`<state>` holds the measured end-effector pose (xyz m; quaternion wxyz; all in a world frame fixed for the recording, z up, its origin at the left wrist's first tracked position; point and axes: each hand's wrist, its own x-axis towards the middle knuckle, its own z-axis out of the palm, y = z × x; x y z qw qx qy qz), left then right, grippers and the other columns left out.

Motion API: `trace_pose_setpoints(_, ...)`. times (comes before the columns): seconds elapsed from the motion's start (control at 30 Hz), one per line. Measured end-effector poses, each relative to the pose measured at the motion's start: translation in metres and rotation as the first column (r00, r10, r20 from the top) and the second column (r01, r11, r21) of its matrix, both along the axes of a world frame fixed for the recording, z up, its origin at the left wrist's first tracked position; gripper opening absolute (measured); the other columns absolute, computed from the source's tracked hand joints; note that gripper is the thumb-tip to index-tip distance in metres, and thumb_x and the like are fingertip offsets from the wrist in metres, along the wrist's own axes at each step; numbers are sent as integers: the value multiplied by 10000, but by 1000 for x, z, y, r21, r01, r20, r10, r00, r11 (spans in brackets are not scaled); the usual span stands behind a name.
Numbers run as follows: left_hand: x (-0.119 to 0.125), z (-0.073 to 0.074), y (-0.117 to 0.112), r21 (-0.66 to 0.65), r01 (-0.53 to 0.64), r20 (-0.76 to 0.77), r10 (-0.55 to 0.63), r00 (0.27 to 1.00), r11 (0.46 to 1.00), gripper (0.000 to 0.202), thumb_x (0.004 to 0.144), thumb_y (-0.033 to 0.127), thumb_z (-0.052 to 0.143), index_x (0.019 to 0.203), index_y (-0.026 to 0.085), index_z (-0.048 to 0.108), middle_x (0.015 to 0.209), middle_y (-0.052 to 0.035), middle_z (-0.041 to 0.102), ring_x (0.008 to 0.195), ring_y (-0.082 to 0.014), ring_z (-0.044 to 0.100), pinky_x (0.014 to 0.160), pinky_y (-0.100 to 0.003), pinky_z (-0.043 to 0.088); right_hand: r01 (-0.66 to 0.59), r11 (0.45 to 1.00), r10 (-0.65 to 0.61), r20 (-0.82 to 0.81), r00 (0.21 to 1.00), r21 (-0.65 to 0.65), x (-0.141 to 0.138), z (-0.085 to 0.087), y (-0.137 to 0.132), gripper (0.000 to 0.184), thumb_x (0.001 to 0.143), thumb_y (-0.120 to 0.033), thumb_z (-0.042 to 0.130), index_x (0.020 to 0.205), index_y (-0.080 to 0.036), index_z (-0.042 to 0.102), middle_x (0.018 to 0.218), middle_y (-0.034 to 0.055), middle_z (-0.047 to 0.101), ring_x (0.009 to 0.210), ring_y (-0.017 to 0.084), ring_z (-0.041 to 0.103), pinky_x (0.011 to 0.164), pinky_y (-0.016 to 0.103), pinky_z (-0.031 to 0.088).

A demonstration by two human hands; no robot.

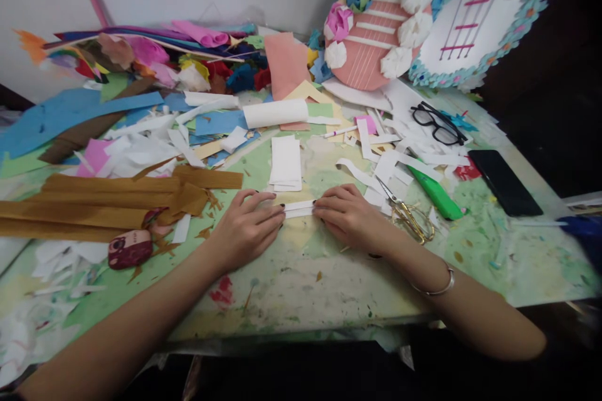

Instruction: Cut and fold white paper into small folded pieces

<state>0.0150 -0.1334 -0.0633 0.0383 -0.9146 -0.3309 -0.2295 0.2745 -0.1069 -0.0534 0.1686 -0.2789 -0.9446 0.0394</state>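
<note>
A narrow folded strip of white paper (299, 208) lies across the table between my two hands. My left hand (247, 225) has its fingers closed on the strip's left end. At the other end, my right hand (345, 216) grips the strip with bent fingers; its thumb is mostly hidden. Just beyond the strip is a small stack of white paper pieces (286, 163), lying flat. Gold-handled scissors (410, 218) rest beside my right wrist, blades pointing away to the left.
Brown crepe paper (94, 203) and a dark red case (130, 249) lie left. A green cutter (435, 191), black glasses (439, 124) and a phone (505, 182) are on the right. Behind stand two paper-decorated guitar shapes, one pink (367, 53), amid scraps.
</note>
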Motion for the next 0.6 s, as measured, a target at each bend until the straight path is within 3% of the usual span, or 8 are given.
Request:
trace_pose_setpoints(0.27, -3, -7, 12, -5, 3, 98, -3, 995, 1000, 90, 829, 184, 633, 878, 219, 700, 944, -18, 745, 1015, -234, 596, 856, -423, 434, -25, 998, 30, -96, 995, 55, -2, -9, 14, 191, 919, -173, 513, 851, -166, 691, 869, 44, 709, 919, 182, 525, 842, 359, 337)
trace_pose_setpoints(0.47, 5, -1, 6, 90, 4, -59, 1, 998, 996, 323, 864, 190, 589, 1186, 186, 599, 905, -50, 729, 993, -236, 606, 888, -437, 437, -97, 983, 91, 45, 995, 157, -1, -7, 12, 224, 927, -103, 470, 798, -153, 647, 805, 41, 686, 912, 169, 514, 921, 393, 308)
trace_pose_setpoints(0.6, 11, 0, 4, 113, -4, -113, 17, 993, 994, 241, 867, 203, 583, 1089, 125, 635, 886, -73, 708, 968, -245, 604, 880, -439, 449, -80, 977, 69, 62, 996, 198, -3, -9, 12, 240, 928, -101, 445, 778, -161, 622, 760, 36, 661, 886, 174, 503, 924, 393, 305)
